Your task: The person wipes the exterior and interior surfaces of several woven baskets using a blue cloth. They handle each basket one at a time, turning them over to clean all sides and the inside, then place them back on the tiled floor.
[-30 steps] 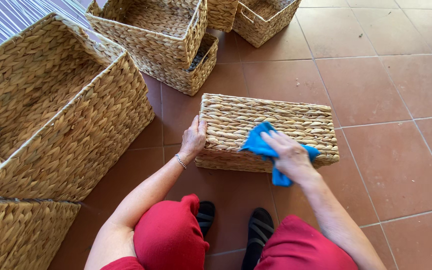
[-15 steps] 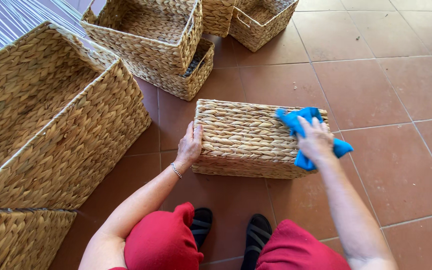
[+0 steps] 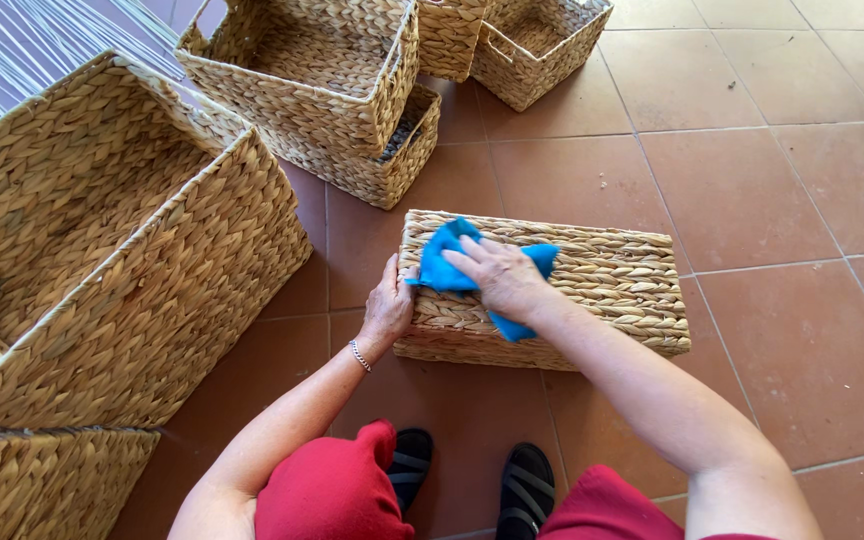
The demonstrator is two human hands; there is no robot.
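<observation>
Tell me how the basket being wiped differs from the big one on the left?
The wiped basket lies bottom up on the tiled floor, its inside hidden; the big basket shows its open inside. The wiped basket looks smaller and lower. The left hand steadies the wiped basket and the right hand presses a blue cloth on it; nothing touches the big basket. Both are woven straw-coloured rectangles.

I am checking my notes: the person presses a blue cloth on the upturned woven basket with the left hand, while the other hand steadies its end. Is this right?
Not quite. The head view shows the right hand pressing the blue cloth on the upturned woven basket; the left hand steadies its end.
</observation>
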